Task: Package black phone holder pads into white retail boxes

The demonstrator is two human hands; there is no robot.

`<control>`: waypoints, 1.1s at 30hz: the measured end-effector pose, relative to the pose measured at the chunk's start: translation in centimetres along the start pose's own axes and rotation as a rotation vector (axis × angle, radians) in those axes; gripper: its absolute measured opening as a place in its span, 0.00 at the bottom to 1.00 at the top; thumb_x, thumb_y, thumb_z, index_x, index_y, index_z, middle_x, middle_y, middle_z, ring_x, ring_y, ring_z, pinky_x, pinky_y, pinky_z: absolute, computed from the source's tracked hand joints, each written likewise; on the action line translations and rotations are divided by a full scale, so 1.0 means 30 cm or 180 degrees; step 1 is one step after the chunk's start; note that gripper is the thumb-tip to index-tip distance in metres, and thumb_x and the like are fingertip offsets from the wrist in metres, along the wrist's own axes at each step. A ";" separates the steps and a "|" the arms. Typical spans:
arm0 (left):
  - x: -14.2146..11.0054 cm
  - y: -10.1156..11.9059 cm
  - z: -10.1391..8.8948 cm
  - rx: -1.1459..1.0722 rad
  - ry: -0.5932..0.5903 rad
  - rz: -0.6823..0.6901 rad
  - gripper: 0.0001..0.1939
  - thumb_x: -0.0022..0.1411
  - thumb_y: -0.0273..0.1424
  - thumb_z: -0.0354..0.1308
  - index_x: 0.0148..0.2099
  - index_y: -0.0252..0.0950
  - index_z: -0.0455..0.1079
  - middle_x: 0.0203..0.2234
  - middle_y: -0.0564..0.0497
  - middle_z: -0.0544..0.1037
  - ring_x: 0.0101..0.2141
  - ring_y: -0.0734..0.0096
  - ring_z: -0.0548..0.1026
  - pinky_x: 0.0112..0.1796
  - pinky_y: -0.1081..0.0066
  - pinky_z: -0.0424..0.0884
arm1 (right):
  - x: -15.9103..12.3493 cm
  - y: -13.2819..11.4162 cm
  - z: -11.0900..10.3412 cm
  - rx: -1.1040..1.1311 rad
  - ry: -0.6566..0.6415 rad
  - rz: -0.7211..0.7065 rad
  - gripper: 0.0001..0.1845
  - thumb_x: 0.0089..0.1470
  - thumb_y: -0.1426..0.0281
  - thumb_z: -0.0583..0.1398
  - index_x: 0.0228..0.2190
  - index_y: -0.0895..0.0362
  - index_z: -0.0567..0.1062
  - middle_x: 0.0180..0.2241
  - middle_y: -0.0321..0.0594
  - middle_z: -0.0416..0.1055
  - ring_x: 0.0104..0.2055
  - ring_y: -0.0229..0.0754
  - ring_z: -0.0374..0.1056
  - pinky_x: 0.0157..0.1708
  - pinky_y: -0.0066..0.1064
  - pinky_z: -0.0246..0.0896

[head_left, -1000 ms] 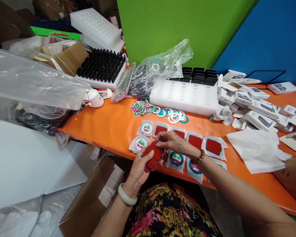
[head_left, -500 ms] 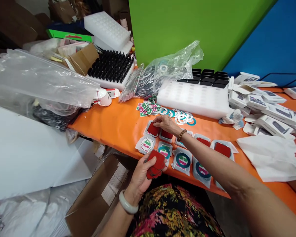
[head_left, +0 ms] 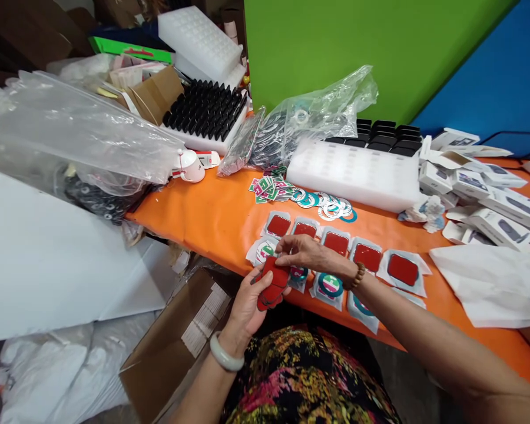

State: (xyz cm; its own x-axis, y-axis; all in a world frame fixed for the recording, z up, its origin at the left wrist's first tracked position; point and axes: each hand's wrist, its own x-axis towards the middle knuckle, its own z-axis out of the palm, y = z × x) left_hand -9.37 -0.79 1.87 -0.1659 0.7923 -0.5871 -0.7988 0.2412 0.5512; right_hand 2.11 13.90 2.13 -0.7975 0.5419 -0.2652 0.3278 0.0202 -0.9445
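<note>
My left hand [head_left: 246,303] is closed around a small stack of red rounded rectangular plates [head_left: 272,290], fanned a little. At the far edge of that stack, my right hand [head_left: 307,253] pinches the top plate with thumb and forefinger. Beyond my hands runs a back row of white-wrapped pads, each topped with a red plate, among them one at the left end [head_left: 278,225] and one at the right end [head_left: 403,270]. In the nearer row lie wrapped pads with round green, pink and teal faces [head_left: 330,286]; my right hand and forearm cover part of that row.
Loose teal-and-white rings [head_left: 335,207] and square printed cards [head_left: 267,188] lie behind the rows. A white foam tray [head_left: 353,174], plastic bags [head_left: 309,112] and small white boxes [head_left: 497,224] fill the back and right. An open carton [head_left: 159,365] stands below the orange table edge.
My right hand has come back from the left-end pad of the back row to the stack in my left hand. A red plate now lies uncovered on that pad.
</note>
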 end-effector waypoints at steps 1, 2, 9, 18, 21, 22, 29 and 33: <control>0.000 -0.002 0.000 0.0011 0.0037 0.0006 0.17 0.51 0.26 0.67 0.44 0.32 0.70 0.35 0.45 0.81 0.32 0.62 0.80 0.34 0.64 0.78 | -0.009 0.003 0.010 0.0230 -0.0119 0.0062 0.13 0.42 0.62 0.65 0.27 0.58 0.72 0.21 0.33 0.68 0.22 0.33 0.60 0.23 0.26 0.54; -0.001 -0.004 0.000 0.0021 0.0049 -0.0004 0.17 0.52 0.27 0.66 0.44 0.32 0.69 0.35 0.45 0.81 0.32 0.62 0.80 0.33 0.65 0.78 | -0.011 0.007 0.016 0.0431 -0.0153 0.0115 0.12 0.42 0.62 0.65 0.26 0.58 0.71 0.20 0.32 0.67 0.21 0.32 0.59 0.21 0.25 0.53; -0.051 -0.013 -0.034 -0.0265 0.0017 -0.0115 0.12 0.54 0.24 0.62 0.42 0.31 0.70 0.42 0.41 0.79 0.45 0.55 0.77 0.45 0.56 0.74 | 0.075 0.049 0.029 0.0684 0.0608 0.0111 0.10 0.39 0.67 0.64 0.25 0.56 0.68 0.19 0.29 0.62 0.21 0.32 0.56 0.22 0.25 0.51; -0.093 -0.035 -0.079 -0.0070 0.0249 -0.0112 0.16 0.53 0.26 0.65 0.45 0.31 0.70 0.36 0.45 0.81 0.33 0.62 0.80 0.41 0.58 0.76 | 0.090 0.047 0.089 -0.1191 0.1016 -0.0199 0.03 0.48 0.75 0.61 0.29 0.58 0.74 0.24 0.35 0.70 0.28 0.38 0.65 0.30 0.29 0.56; -0.090 -0.033 -0.072 -0.0179 0.0203 -0.0163 0.15 0.53 0.26 0.64 0.44 0.31 0.71 0.36 0.45 0.81 0.33 0.63 0.79 0.42 0.58 0.76 | 0.073 0.045 0.092 -0.1680 0.1121 -0.0421 0.04 0.51 0.74 0.61 0.32 0.59 0.76 0.31 0.41 0.72 0.32 0.41 0.67 0.35 0.32 0.59; -0.088 -0.031 -0.068 -0.0185 0.0186 -0.0177 0.15 0.52 0.26 0.65 0.44 0.31 0.71 0.36 0.45 0.80 0.34 0.63 0.79 0.42 0.59 0.76 | 0.062 0.043 0.091 -0.1756 0.1188 -0.0496 0.05 0.52 0.73 0.61 0.34 0.59 0.76 0.33 0.43 0.72 0.34 0.42 0.67 0.36 0.32 0.59; -0.064 -0.034 -0.027 0.0057 -0.0008 0.0030 0.18 0.49 0.25 0.68 0.44 0.31 0.71 0.36 0.45 0.80 0.33 0.64 0.79 0.37 0.64 0.76 | -0.085 0.019 0.088 -0.0660 0.0737 -0.0229 0.11 0.54 0.62 0.59 0.30 0.57 0.74 0.28 0.38 0.71 0.28 0.38 0.65 0.30 0.29 0.59; -0.048 -0.057 -0.005 0.0078 0.0031 0.0032 0.20 0.47 0.26 0.69 0.44 0.31 0.71 0.35 0.45 0.80 0.30 0.66 0.79 0.35 0.65 0.77 | -0.140 0.047 0.079 0.0543 0.0141 0.0335 0.15 0.45 0.59 0.64 0.25 0.57 0.69 0.21 0.32 0.67 0.21 0.33 0.60 0.21 0.25 0.54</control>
State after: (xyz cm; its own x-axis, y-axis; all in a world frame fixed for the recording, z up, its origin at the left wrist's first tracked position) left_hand -7.85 -2.42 1.68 -0.1794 0.7893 -0.5872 -0.7827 0.2471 0.5713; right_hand 4.71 9.65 1.45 -0.7391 0.5699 -0.3590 0.3146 -0.1792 -0.9322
